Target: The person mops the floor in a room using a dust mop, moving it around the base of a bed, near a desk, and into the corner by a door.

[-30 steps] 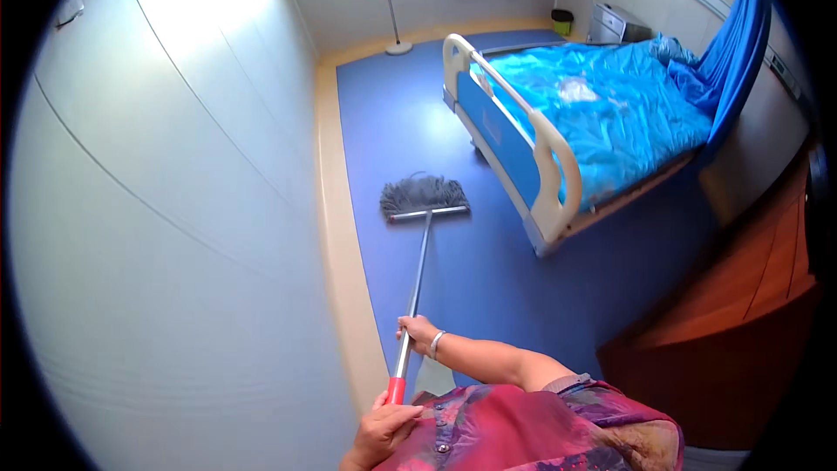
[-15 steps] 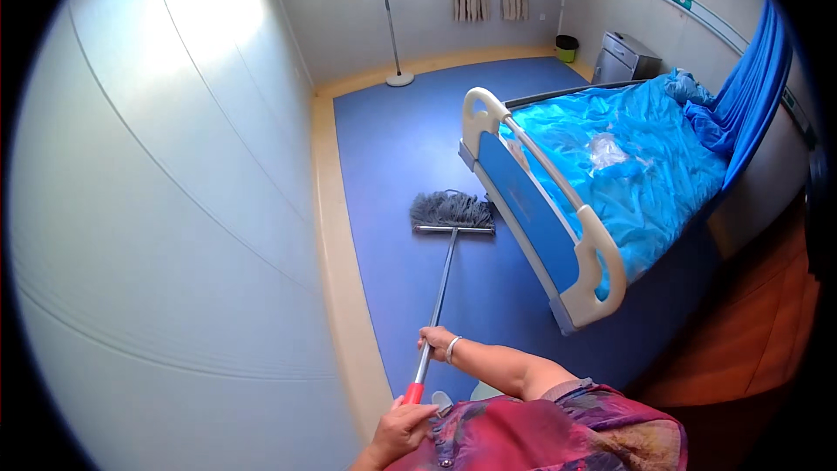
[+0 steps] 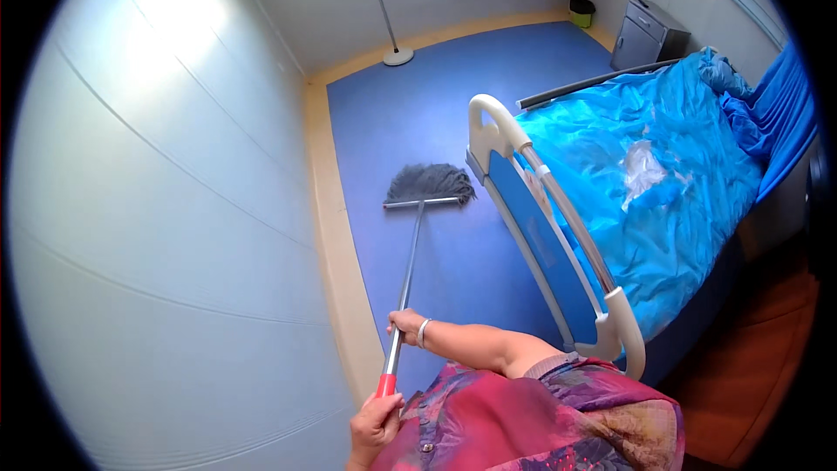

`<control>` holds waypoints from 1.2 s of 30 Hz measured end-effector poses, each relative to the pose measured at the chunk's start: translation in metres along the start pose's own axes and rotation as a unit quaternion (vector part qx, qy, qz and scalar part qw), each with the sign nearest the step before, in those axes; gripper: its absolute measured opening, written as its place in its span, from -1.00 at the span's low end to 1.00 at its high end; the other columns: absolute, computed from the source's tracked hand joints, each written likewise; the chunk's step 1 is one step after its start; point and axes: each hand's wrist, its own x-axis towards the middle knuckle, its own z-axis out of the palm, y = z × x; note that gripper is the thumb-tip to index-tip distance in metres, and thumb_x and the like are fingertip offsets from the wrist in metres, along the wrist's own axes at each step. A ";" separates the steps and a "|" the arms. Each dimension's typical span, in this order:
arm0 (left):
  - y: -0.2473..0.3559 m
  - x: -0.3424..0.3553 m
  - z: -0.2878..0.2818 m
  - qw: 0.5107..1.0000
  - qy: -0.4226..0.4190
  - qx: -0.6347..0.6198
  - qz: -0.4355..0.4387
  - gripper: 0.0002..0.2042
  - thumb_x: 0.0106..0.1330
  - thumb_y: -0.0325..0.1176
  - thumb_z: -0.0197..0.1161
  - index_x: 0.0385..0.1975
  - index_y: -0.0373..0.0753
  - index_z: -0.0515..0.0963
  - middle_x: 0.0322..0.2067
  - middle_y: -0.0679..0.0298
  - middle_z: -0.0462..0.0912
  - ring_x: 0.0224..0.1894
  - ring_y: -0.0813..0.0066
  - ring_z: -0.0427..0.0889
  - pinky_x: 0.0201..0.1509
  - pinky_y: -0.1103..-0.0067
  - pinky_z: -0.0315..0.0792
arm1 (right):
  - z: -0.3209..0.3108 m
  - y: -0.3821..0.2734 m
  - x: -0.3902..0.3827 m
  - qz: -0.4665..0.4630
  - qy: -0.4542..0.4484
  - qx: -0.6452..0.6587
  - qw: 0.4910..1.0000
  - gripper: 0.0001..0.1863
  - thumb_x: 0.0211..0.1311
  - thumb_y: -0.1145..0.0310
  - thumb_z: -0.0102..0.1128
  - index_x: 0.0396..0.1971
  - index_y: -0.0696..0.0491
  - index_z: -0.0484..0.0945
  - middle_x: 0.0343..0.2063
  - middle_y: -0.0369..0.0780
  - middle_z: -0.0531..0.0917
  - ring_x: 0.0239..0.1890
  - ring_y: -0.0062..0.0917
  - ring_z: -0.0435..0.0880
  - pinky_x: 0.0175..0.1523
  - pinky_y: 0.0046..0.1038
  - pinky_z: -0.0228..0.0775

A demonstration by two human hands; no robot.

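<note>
A flat mop with a grey fringed head [image 3: 429,183] lies on the blue floor [image 3: 436,279], left of the bed's foot board [image 3: 514,209]. Its long metal handle runs down toward me. My left hand [image 3: 375,423] is closed round the handle at the red grip [image 3: 386,384]. My right hand [image 3: 404,324] grips the metal pole higher up, with a white bangle on that wrist. The bed [image 3: 636,235] carries crumpled blue plastic sheeting with a whitish patch on it.
A pale wall [image 3: 157,253] runs along my left. A round-headed mop [image 3: 397,56] stands by the back wall under the window. A small bin [image 3: 581,13] and a grey bedside cabinet [image 3: 647,39] are at the back right; brown wooden surface [image 3: 732,358] at lower right.
The mop head, having swung right half a second ago, has shifted back left and farther forward. The bed's foot board appears nearer, and my hands moved with the handle.
</note>
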 end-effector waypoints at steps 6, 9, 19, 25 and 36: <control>-0.001 0.080 0.009 0.999 -0.031 0.001 0.037 -0.82 -0.16 -0.64 0.05 -0.50 -0.28 0.42 -0.59 0.24 0.47 -0.51 0.38 0.48 -0.21 0.44 0.29 | 0.001 -0.067 0.028 -0.042 -0.004 0.011 0.999 -0.92 -0.15 0.50 -0.13 -0.64 0.17 0.21 -0.79 -0.26 0.27 -0.79 -0.57 0.33 -0.70 -0.57 0.28; -0.020 0.139 0.004 0.996 -0.045 -0.017 0.072 -0.83 -0.15 -0.63 0.05 -0.51 -0.28 0.42 -0.60 0.24 0.46 -0.51 0.38 0.47 -0.20 0.41 0.27 | 0.006 -0.120 0.049 -0.062 0.004 0.043 0.997 -0.89 -0.16 0.50 -0.10 -0.66 0.16 0.18 -0.80 -0.27 0.26 -0.81 -0.59 0.31 -0.72 -0.59 0.26; -0.139 0.420 -0.089 0.979 -0.160 -0.049 0.119 -0.78 -0.18 -0.61 0.09 -0.45 -0.27 0.40 -0.46 0.17 0.41 -0.41 0.35 0.42 -0.23 0.49 0.27 | 0.081 -0.308 0.205 -0.103 0.046 0.253 0.961 -0.92 -0.09 0.50 -0.16 -0.69 0.12 0.21 -0.79 -0.28 0.27 -0.77 -0.61 0.31 -0.69 -0.60 0.28; -0.183 0.472 -0.143 0.971 -0.218 0.098 0.023 -0.63 -0.19 -0.39 0.14 -0.29 -0.27 0.31 -0.39 0.10 0.37 -0.36 0.20 0.38 -0.31 0.49 0.29 | 0.124 -0.329 0.251 -0.062 0.057 0.346 0.934 -0.90 -0.07 0.44 -0.16 -0.65 0.12 0.20 -0.79 -0.26 0.27 -0.76 -0.56 0.31 -0.62 -0.54 0.30; -0.147 0.332 -0.116 0.955 -0.263 0.138 0.003 -0.63 -0.14 -0.42 0.06 -0.22 -0.21 0.27 -0.38 0.15 0.40 -0.40 0.20 0.39 -0.37 0.44 0.29 | 0.029 -0.237 0.209 -0.070 0.195 0.369 0.906 -0.95 -0.17 0.49 -0.21 -0.61 0.07 0.18 -0.81 -0.25 0.25 -0.79 -0.52 0.27 -0.68 -0.46 0.17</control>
